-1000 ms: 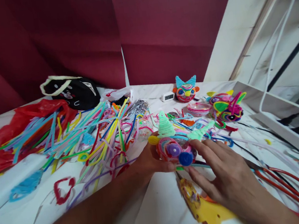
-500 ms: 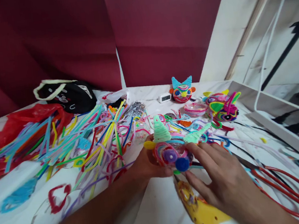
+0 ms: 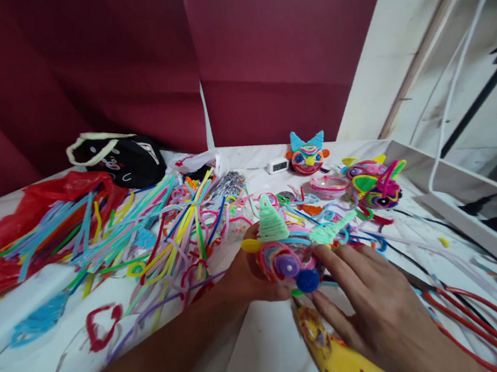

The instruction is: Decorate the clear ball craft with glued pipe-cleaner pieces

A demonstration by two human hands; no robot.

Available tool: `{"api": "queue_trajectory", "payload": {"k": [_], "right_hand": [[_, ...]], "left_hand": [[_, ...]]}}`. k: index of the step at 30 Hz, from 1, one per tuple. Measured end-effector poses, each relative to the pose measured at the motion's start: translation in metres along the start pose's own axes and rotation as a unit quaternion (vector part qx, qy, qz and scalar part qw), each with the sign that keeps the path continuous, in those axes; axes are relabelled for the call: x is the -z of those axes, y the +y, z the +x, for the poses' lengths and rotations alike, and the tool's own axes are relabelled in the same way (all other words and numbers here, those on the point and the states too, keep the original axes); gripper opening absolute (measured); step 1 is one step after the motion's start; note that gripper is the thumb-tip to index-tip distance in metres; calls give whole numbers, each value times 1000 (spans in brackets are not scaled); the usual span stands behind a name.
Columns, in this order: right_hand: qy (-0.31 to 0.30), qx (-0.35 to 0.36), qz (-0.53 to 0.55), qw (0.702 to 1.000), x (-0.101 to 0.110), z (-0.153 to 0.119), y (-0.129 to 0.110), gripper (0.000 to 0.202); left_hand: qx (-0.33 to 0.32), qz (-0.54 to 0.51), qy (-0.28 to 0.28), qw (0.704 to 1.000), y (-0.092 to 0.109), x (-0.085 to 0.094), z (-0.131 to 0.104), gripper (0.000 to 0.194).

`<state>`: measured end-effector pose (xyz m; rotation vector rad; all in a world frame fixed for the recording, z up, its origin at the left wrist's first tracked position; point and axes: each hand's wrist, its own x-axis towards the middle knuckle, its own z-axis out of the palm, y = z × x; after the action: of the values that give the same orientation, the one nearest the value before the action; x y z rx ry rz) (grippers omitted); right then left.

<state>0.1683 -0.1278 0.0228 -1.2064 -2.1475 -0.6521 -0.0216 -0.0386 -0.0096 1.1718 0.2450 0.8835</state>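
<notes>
A small animal head wound from pipe cleaners [image 3: 300, 255] is held up over the table, with pale green pointed ears, a purple round eye and a blue round nose. My left hand [image 3: 245, 274] is closed around its left side, thumb below and fingers partly hidden behind. Against its right side, my right hand [image 3: 370, 292] presses its fingertips, with the thumb stretched beneath the nose. Below the right hand is a yellow glue gun [image 3: 342, 361], partly covered by that hand, its nozzle near the underside of the head.
Many loose pipe cleaners [image 3: 168, 238] spread over the left and middle, some in a red plastic bag [image 3: 42, 205]. At the back are a black bag [image 3: 130, 161], a small digital clock [image 3: 277, 165] and two finished heads [image 3: 306, 158]. Orange-handled scissors [image 3: 486, 320] lie right.
The view has shifted slightly, so the table's things appear a little further right and lower. Both hands keep the same hold on the pipe-cleaner head.
</notes>
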Motion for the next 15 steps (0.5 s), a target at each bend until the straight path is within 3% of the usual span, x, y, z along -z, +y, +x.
{"api": "queue_trajectory", "payload": {"k": [6,15], "right_hand": [[1,14,-4,1000,0,4,0,38],[-9,5,1,1000,1,3,0,39]], "left_hand": [[-3,4,-36,999,4,-3,2,46],[5,28,-27,999,4,-2,0,36]]}}
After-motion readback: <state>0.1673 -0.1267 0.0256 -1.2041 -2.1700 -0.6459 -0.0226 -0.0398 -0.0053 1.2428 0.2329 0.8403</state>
